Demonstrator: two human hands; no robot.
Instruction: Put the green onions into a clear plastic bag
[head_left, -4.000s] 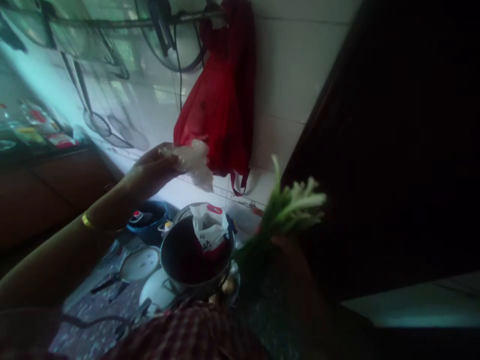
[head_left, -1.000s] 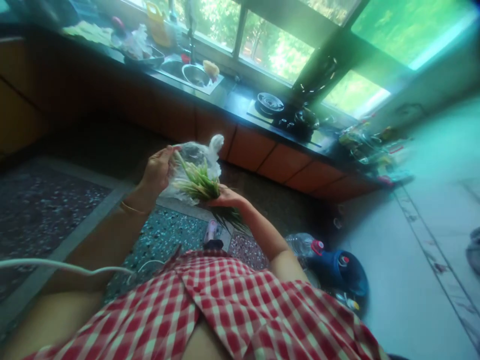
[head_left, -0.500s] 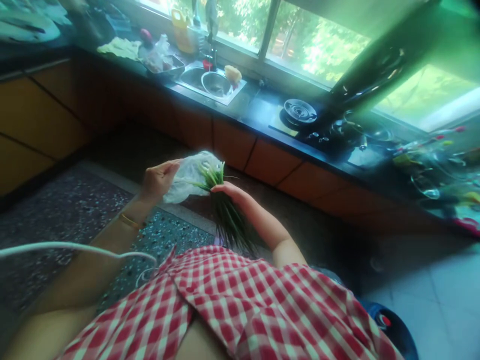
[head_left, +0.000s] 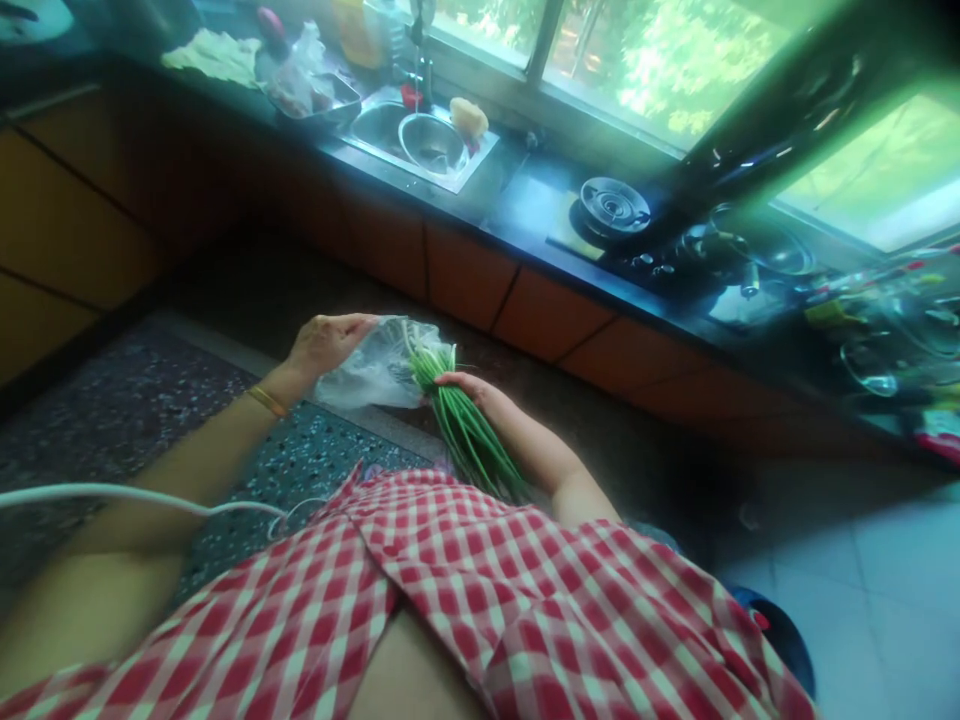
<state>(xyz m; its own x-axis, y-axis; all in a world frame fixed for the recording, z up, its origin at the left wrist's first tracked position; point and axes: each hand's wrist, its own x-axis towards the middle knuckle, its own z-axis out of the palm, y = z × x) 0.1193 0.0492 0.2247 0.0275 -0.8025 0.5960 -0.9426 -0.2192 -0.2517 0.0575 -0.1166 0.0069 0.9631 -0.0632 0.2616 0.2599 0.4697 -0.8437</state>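
My left hand (head_left: 327,342) pinches the edge of a clear plastic bag (head_left: 375,368) held in front of my body. My right hand (head_left: 472,390) is closed around a bunch of green onions (head_left: 469,435), whose upper ends reach into the bag's mouth while the long leaves hang down toward my red checked shirt. A gold bangle sits on my left wrist.
A dark counter (head_left: 517,205) runs under the windows with a sink (head_left: 420,140) holding a steel bowl, a gas stove (head_left: 615,205), and pots at right. Orange cabinets stand below. A white cable (head_left: 135,495) crosses at left. A blue object (head_left: 780,630) lies on the floor at right.
I have turned from the wall with the red bag to face the kitchen counter. Over the last second the bag and onions dropped slightly lower, with the onion ends staying at the bag's mouth.
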